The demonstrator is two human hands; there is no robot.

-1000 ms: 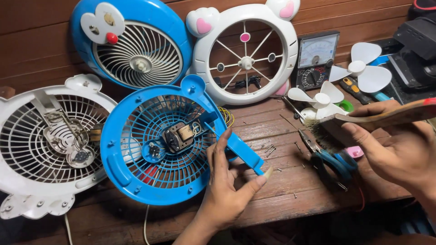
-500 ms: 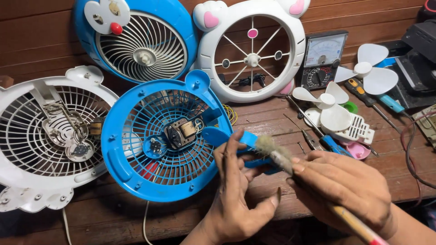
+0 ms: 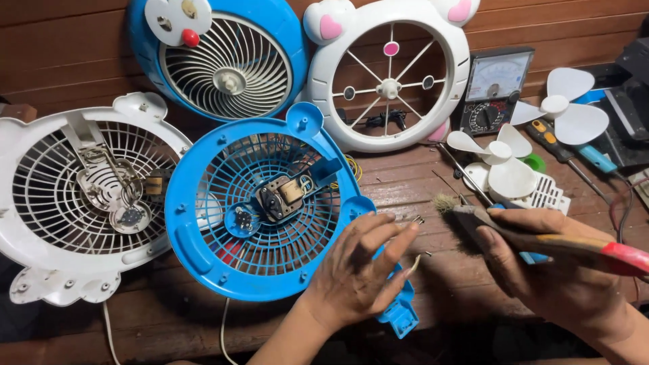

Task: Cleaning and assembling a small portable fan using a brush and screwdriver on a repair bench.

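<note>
My left hand (image 3: 362, 270) rests on the lower right edge of a blue fan grille (image 3: 257, 203) lying flat on the wooden table, gripping its blue stand piece (image 3: 400, 312). A small motor (image 3: 282, 194) sits in the grille's middle. My right hand (image 3: 554, 267) holds a paintbrush (image 3: 534, 233) with a wooden handle and red end, its worn bristles pointing left toward the grille's rim, a little apart from it.
A white fan grille (image 3: 81, 196) lies at the left. A blue front cover (image 3: 223, 57) and a white front cover (image 3: 392, 71) lean at the back. An analog multimeter (image 3: 493, 88), white fan blades (image 3: 568, 108), screwdrivers (image 3: 568, 145) and a white wire (image 3: 223, 331) are nearby.
My right hand has swung the brush from over the grille's stand out to the right. My left hand has shifted its hold lower on the blue stand piece.
</note>
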